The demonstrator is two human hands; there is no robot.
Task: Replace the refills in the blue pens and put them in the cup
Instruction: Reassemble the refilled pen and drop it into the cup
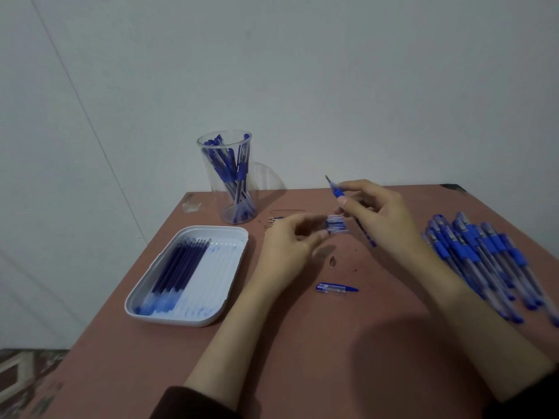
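The right hand [381, 219] grips an uncapped blue pen [338, 193] above the far middle of the reddish bench [302, 343], thumb and fingers curled round its barrel, the tip pointing up and away to the left. The left hand [287, 246] hovers just to its left with the fingers curled inward, beside a small blurred bundle of clear-and-blue pieces [335, 226]; whether it holds anything cannot be told. A loose pen cap [335, 288] lies on the bench nearer the person. At the far left stands the clear cup [208, 164] with several blue pens [233, 173] upright in it. In front of it sits a white tray [217, 267] holding a row of refills [178, 267] along its left side. A heap of blue pens [484, 261] lies at the right edge.
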